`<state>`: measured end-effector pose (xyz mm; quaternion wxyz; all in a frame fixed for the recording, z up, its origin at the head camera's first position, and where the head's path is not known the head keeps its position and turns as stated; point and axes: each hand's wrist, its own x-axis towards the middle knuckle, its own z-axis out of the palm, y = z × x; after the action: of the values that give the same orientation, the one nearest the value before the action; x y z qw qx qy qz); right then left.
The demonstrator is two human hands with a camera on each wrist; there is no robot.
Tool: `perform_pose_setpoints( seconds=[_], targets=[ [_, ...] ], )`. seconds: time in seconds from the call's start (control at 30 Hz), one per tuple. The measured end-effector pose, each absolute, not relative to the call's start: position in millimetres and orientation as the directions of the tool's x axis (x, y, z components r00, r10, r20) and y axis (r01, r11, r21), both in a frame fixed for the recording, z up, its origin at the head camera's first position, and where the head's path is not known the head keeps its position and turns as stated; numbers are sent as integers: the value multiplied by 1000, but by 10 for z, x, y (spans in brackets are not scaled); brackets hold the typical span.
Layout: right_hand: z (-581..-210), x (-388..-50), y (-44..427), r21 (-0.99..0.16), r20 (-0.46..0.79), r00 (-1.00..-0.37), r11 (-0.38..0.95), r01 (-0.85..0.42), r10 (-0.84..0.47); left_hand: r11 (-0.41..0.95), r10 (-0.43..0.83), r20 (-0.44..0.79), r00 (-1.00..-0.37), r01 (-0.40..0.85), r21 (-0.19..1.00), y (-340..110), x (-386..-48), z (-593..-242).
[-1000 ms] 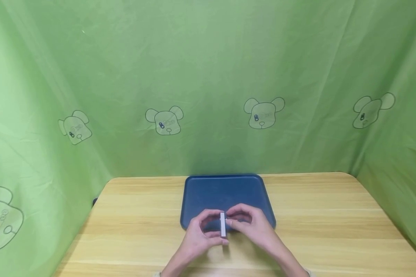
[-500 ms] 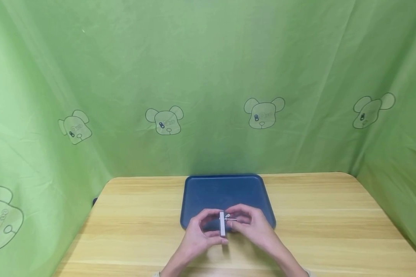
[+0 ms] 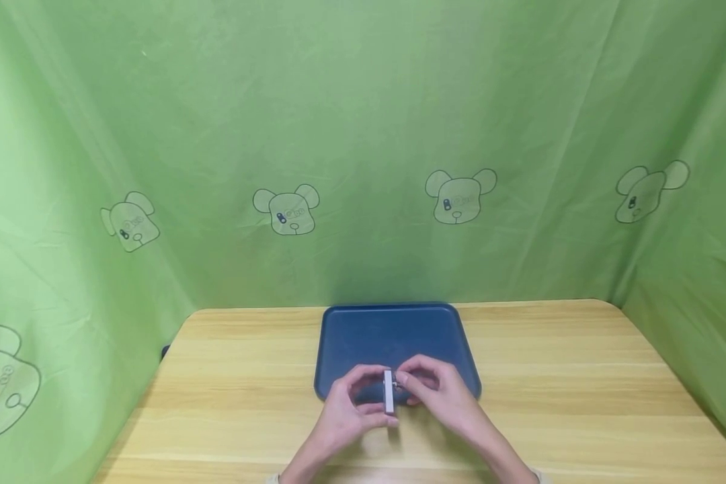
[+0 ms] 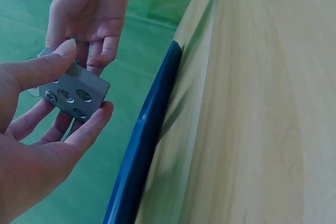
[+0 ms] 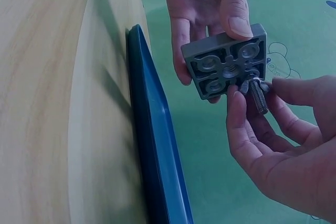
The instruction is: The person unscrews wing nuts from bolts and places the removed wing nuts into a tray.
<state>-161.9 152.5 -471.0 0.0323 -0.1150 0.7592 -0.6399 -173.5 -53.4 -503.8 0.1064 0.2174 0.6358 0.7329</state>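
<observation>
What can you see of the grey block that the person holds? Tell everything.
The grey block looks metallic: thick, square, with round holes on one face and ringed holes among recessed pockets on the other. A threaded screw projects near one corner, carrying a wing nut. The left hand grips the block on edge, in the air; the right hand pinches the wing nut. In the head view, the block partly hides the blue tray.

On my head feed I see a bench (image 3: 236, 383) of pale wood, its grain running left to right and its two far corners rounded. A dark blue tray (image 3: 393, 336) with rounded corners lies flat on it, at the far edge near the middle. Both wrist feeds show me the tray's raised rim and soft shadows across the bench.
</observation>
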Motion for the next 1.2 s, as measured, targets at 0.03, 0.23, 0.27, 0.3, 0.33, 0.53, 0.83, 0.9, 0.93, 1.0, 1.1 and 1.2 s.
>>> perform_pose_setpoints(
  seconds=[0.03,0.23,0.27,0.3,0.33,0.53,0.83,0.9,0.93,1.0,1.1,1.2],
  targets=[
    [-4710,-1619,1524,-978,100,-971,156,-136,-219,-171,433,183,-882,119,978,-532,-1735,-5039],
    [-4714,-1626,1532,-975,107,-968,169,-147,-226,-172,433,177,-884,112,979,-521,-1729,-5029],
    [-4715,-1628,1534,-974,108,-968,170,-148,-226,-172,433,177,-884,112,979,-520,-1728,-5028],
    [-4716,-1631,1536,-974,108,-968,169,-148,-226,-173,433,178,-884,112,979,-519,-1727,-5028],
    [-4716,-1631,1537,-974,108,-968,170,-148,-226,-172,434,178,-883,113,979,-519,-1727,-5028],
    [-4719,-1629,1538,-975,106,-968,169,-146,-226,-168,434,180,-883,117,979,-519,-1723,-5032],
    [-4729,-1623,1541,-977,91,-968,166,-132,-232,-152,428,181,-885,127,980,-522,-1723,-5037],
    [-4721,-1617,1540,-977,83,-970,174,-125,-230,-153,430,186,-883,132,979,-523,-1721,-5040],
    [-4715,-1615,1540,-977,79,-970,178,-122,-228,-152,431,189,-883,135,979,-523,-1721,-5042],
    [-4705,-1610,1538,-977,72,-972,182,-115,-226,-153,431,195,-881,142,978,-523,-1721,-5046],
    [-4693,-1606,1538,-976,63,-972,189,-107,-226,-152,430,202,-880,150,977,-524,-1721,-5049],
    [-4689,-1605,1546,-974,55,-971,202,-103,-233,-151,429,202,-881,151,977,-526,-1720,-5049]
  ],
)
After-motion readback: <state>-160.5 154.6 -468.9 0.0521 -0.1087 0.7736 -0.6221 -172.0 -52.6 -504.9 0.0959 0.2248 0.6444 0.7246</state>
